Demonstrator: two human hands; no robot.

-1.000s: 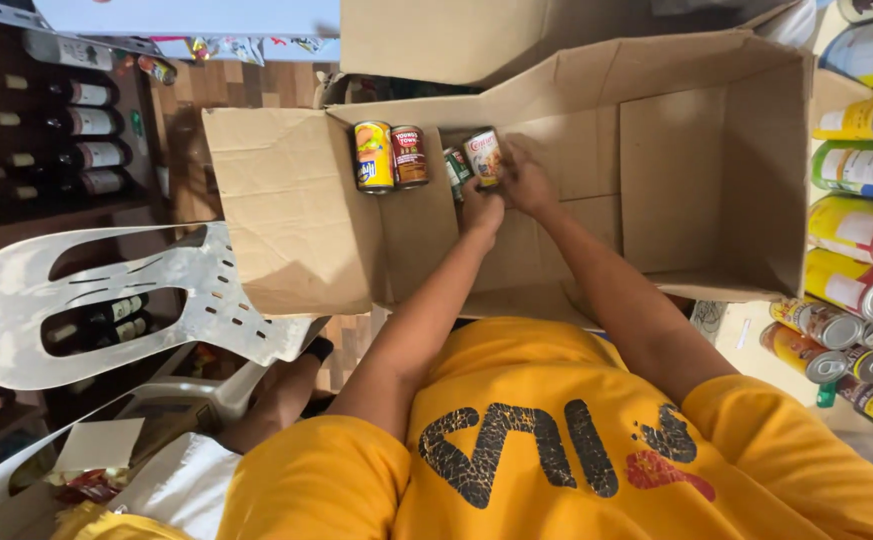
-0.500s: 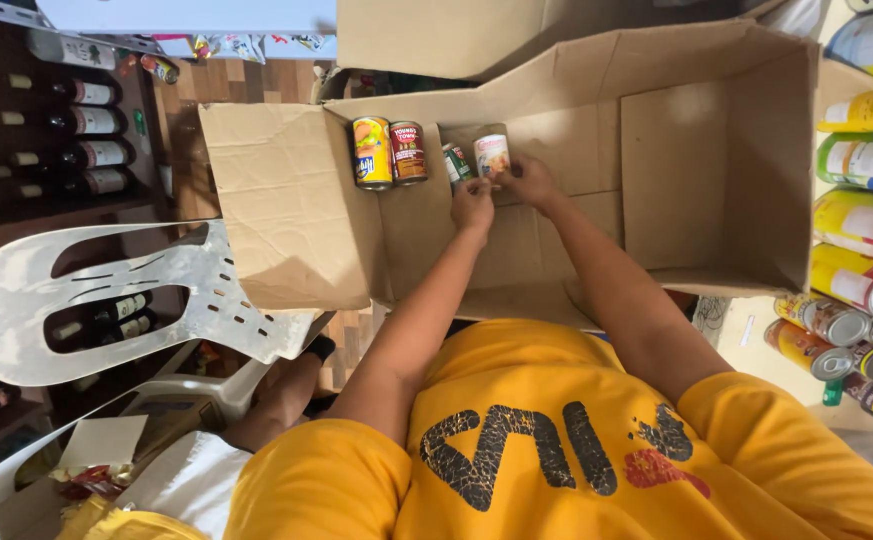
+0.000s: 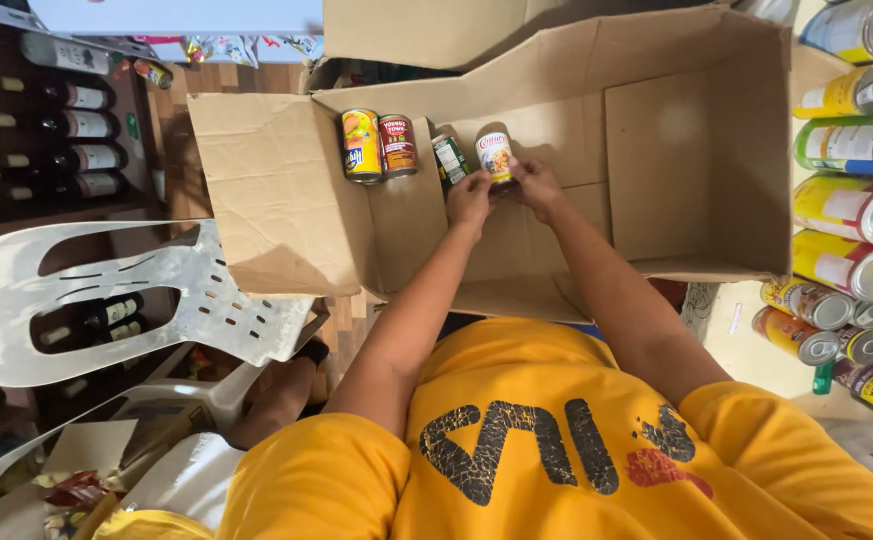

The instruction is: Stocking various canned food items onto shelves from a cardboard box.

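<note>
An open cardboard box (image 3: 696, 150) lies in front of me, tipped on its side. Inside it stand a yellow can (image 3: 360, 146) and a dark red can (image 3: 397, 145) side by side. To their right my left hand (image 3: 469, 196) holds a small green can (image 3: 450, 158). My right hand (image 3: 536, 183) grips a white-labelled can (image 3: 494, 154) right beside the green one. Both hands are close together, inside the box. My yellow shirt fills the bottom of the view.
Shelves of lying cans (image 3: 856, 140) line the right edge. A white plastic chair (image 3: 106, 300) stands at the left, with a dark rack of wine bottles (image 3: 66, 125) behind it. A small open carton with packets (image 3: 66, 485) sits at the bottom left.
Both hands have shifted the two small cans slightly within the box, the white-labelled can now standing more upright to the right of the green one. The yellow and red cans have not moved.
</note>
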